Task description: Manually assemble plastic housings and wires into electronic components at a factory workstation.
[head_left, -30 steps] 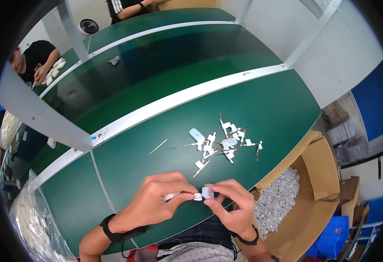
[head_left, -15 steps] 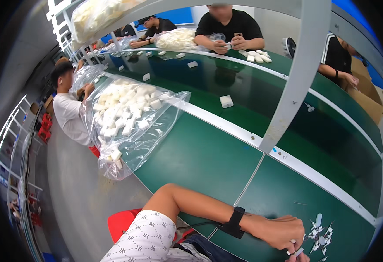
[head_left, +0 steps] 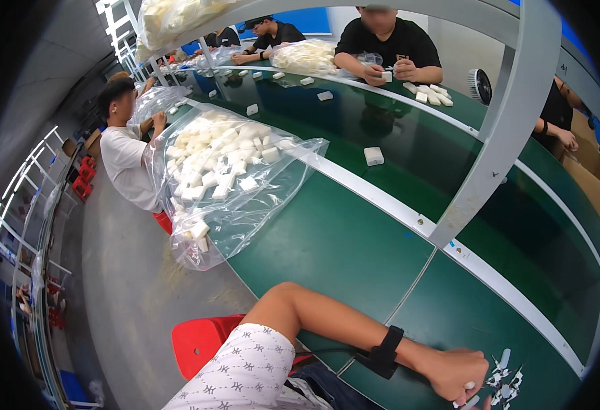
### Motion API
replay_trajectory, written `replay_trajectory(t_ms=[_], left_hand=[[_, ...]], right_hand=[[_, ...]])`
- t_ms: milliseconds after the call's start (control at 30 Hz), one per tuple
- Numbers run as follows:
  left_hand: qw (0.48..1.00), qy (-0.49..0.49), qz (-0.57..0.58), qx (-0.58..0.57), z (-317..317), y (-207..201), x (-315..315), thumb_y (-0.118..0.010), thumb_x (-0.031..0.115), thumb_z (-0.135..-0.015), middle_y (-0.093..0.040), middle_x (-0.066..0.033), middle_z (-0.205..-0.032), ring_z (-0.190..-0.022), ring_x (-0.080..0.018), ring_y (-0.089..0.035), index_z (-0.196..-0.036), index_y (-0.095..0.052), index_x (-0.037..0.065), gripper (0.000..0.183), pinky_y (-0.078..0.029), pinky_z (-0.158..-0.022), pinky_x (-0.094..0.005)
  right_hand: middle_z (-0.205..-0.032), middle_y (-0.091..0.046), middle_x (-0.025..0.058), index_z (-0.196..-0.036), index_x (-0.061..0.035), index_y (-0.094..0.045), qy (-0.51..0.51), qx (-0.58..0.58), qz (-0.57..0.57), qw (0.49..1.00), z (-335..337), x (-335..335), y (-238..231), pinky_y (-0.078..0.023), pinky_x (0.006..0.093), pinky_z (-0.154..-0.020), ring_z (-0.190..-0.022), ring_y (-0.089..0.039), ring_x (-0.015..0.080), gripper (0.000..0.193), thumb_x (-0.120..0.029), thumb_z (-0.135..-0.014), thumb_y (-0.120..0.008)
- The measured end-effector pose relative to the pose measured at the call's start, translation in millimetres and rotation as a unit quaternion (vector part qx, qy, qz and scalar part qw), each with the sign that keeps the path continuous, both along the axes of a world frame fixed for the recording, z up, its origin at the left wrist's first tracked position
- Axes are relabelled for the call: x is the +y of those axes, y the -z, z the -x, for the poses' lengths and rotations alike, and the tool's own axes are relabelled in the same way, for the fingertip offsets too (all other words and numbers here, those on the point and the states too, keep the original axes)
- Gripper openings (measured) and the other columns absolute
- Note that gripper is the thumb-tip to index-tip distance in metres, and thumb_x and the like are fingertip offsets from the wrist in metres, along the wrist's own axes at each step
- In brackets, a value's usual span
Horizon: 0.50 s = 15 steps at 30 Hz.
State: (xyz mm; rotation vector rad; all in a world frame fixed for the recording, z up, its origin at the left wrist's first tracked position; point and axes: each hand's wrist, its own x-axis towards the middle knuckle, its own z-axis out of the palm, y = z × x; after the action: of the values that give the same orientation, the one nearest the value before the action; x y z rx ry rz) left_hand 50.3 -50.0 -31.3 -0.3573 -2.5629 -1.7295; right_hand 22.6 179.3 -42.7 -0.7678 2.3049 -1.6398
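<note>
My left hand [head_left: 454, 374] is closed, low on the right over the green worktable [head_left: 327, 256], with a black band [head_left: 384, 352] round its wrist. Between its curled fingers shows a small white plastic piece [head_left: 470, 402]. Only a sliver of fingertip, apparently my right hand [head_left: 486, 404], shows beside it at the lower edge; the rest is cut off. Just right of my left hand lies a small loose pile of white plastic and shiny metal parts [head_left: 503, 383].
A clear plastic bag [head_left: 255, 219] full of white blocks lies at the table's left. Beyond the metal rail [head_left: 382, 188], a dark green belt carries a white block [head_left: 374, 156]. A grey post [head_left: 495, 147] rises from the rail. Several people work around; a red stool [head_left: 201, 345] stands beside me.
The whole view has shifted, so the scene sits further right. On the belt, the white blocks have changed place slightly. My left hand stays closed beside the parts pile.
</note>
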Motion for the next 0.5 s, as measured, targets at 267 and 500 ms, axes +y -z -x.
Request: replay_trajectory(t_ms=[267, 500], left_hand=[[0.954, 0.177, -0.176, -0.163, 15.2, 26.5, -1.9, -0.074, 0.019, -0.090, -0.074, -0.0087, -0.077, -0.069, -0.0142, -0.068, -0.090, -0.077, -0.002, 0.022, -0.051, -0.061, -0.0300], [0.985, 0.018, -0.047, 0.166, 6.0, 14.6, -0.7, -0.078, 0.032, -0.085, -0.074, -0.0124, -0.080, -0.073, -0.0244, -0.071, -0.092, -0.078, 0.002, 0.030, -0.053, -0.061, -0.0374]], right_hand=[[-0.092, -0.064, 0.0139, -0.128, 0.0040, -0.065, -0.190, 0.292, -0.102, 0.932, 14.2, 7.4, -26.8, -0.050, 0.0309, -0.060, -0.067, -0.061, 0.0201, 0.036, -0.003, -0.093, -0.068], [-0.081, -0.063, 0.0079, -0.118, -0.0025, -0.072, 0.001, 0.243, -0.150, 0.958, 12.3, 18.5, -12.8, -0.045, 0.0276, -0.060, -0.067, -0.057, 0.0148, 0.027, -0.015, -0.094, -0.071]])
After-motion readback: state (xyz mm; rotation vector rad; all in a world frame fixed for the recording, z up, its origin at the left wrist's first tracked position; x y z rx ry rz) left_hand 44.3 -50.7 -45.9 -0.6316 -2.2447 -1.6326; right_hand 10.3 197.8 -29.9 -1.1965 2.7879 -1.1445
